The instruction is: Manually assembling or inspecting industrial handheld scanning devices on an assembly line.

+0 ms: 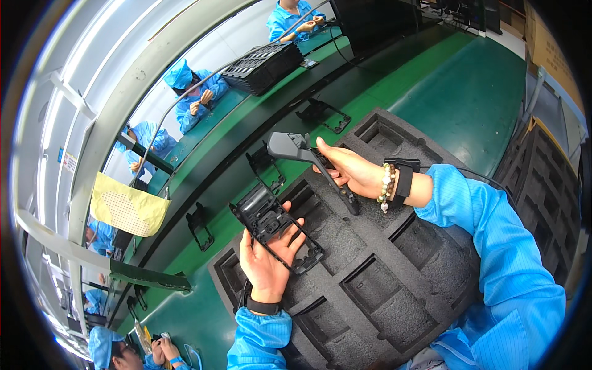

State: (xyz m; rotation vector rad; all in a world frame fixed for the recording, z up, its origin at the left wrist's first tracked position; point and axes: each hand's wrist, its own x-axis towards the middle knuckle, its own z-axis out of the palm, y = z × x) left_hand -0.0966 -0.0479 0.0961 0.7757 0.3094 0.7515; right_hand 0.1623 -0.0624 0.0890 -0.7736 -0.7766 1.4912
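My left hand (266, 271), palm up, holds a black plastic frame (262, 214) with a rounded housing at one end and an open loop at the other. The fingers curl behind it, so part of the grip is hidden. My right hand (354, 171) pinches a grey-and-black plastic frame (290, 147), which has a smooth angular grey end and a thin dark arm slanting down to the right. The two pieces are close but apart. Both are above a dark foam tray (336, 288) with rectangular pockets, lying in front of me.
Similar black frames (198, 227) rest spaced along the green conveyor belt (231, 206) beyond the tray. Stacked black trays (262, 65) stand across it, near people in blue smocks. A yellow sheet (128, 203) hangs at left. More foam trays (546, 179) sit at right.
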